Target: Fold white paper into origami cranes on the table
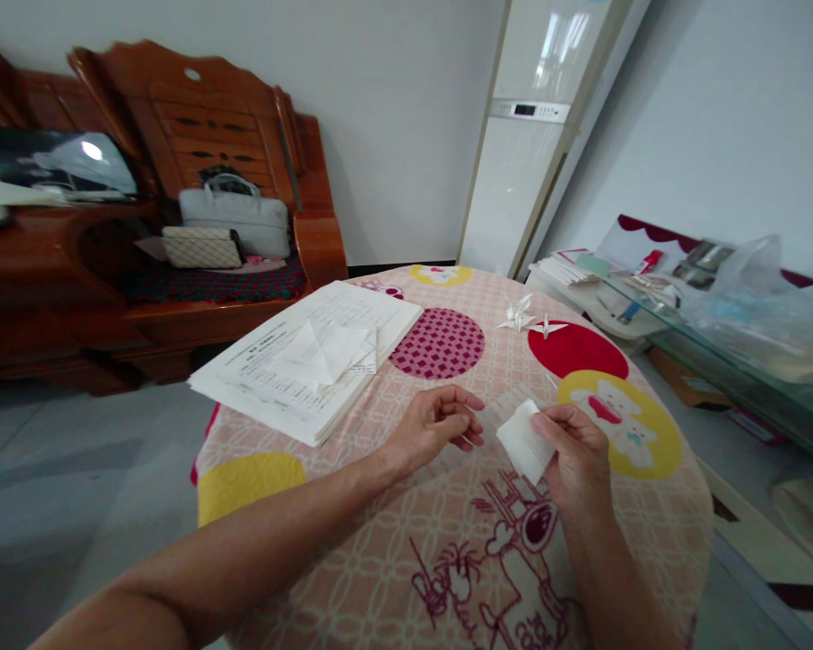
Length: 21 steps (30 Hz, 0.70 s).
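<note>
A small folded piece of white paper (527,442) is pinched between the thumb and fingers of my right hand (577,451), held over the patterned tablecloth. My left hand (443,420) hovers just to its left, fingers loosely curled and apart, with nothing in it. Farther back on the table lie folded paper cranes (518,313), white with spread wings. To the left is a stack of printed sheets (264,361), with a few folded white paper pieces (322,354) lying on top.
The round table (352,551) has a pink cloth with colored circles. On the right stands a glass-topped side table (724,348) bearing a plastic bag (765,289) and papers. A wooden bench (217,144) with bags stands at the back left, beside a tall white air conditioner (515,171).
</note>
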### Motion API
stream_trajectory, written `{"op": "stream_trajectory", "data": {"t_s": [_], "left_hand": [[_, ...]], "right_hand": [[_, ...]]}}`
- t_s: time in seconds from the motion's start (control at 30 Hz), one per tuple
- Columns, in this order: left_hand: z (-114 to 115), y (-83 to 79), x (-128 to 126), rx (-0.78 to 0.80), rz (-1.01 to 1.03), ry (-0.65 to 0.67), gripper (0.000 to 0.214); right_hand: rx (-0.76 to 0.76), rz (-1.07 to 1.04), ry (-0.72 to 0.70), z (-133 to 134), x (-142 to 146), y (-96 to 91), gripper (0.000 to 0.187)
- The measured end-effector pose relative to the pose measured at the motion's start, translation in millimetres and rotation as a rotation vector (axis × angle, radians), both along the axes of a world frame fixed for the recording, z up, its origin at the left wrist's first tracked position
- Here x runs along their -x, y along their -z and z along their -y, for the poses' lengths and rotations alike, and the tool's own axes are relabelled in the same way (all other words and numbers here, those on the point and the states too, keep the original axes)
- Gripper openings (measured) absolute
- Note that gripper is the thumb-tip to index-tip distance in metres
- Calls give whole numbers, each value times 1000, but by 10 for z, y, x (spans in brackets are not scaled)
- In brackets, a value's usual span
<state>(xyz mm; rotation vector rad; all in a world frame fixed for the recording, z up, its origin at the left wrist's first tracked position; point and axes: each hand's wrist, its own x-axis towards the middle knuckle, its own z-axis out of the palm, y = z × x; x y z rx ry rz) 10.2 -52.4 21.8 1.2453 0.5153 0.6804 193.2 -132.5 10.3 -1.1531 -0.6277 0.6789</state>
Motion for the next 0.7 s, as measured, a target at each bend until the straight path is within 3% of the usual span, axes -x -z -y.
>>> {"op": "stream_trajectory", "data": {"t_s": [0.13, 0.43, 0.7], "left_hand": [[-3, -26, 6, 55, 28, 73, 36], [39, -64, 13, 3, 30, 163, 55], [-47, 120, -32, 44, -214, 196, 41]], "right_hand": [[7, -11, -61, 12, 45, -29, 21], [56, -34, -168, 11, 84, -26, 23], [152, 155, -249, -28, 122, 143, 22]]}}
